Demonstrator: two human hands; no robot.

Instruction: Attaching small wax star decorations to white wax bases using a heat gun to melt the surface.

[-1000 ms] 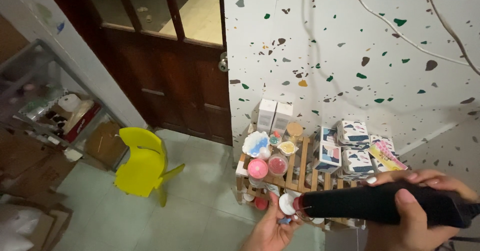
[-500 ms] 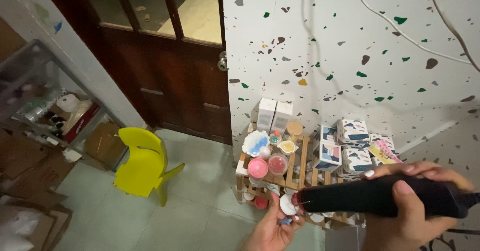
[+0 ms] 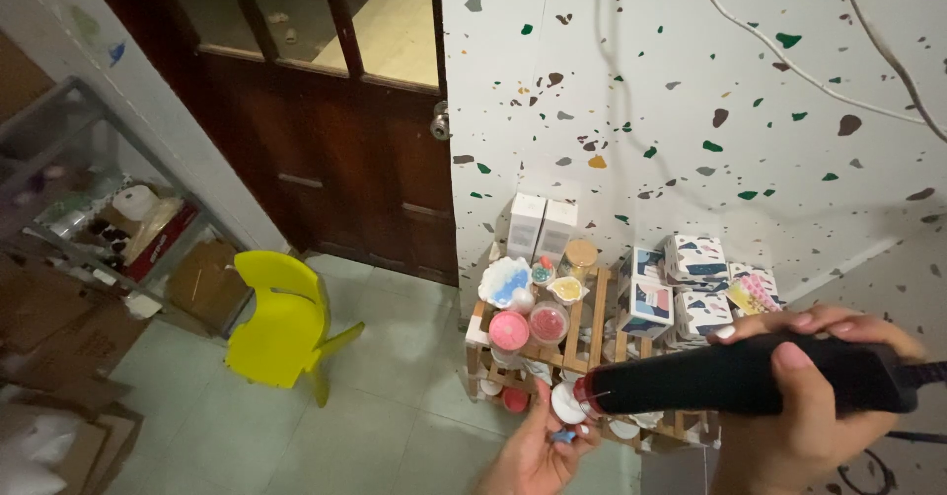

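Item: small round white piece (image 3: pixel 566 403), held low in the frame over the green floor, in front of the wooden rack. We pinch it in the fingertips of our left hand (image 3: pixel 538 449), palm up, with a small blue bit lying just below it in the same hand; what either piece is, we cannot tell.

Tool: black heat-gun-like tool (image 3: pixel 745 377), its long axis lying nearly level across the frame, red-ringed nozzle toward the left, cord end off toward the right. Our right hand (image 3: pixel 804 411) is wrapped tight round the rear half of its body, thumb on top. The nozzle tip sits just beside the white piece, touching or nearly so; we cannot tell which. The piece thus lies straight off the nozzle end, left of the right hand, and the left hand is the nearer.

Surroundings: wooden rack (image 3: pixel 582 342) against the speckled wall (image 3: pixel 691 91), bearing pink-lidded tubs (image 3: pixel 528 327), a jar, white boxes and patterned boxes (image 3: pixel 681 288). Further left, a yellow chair (image 3: pixel 281 322), a dark wooden door (image 3: pixel 335 110), a metal shelf and cardboard boxes
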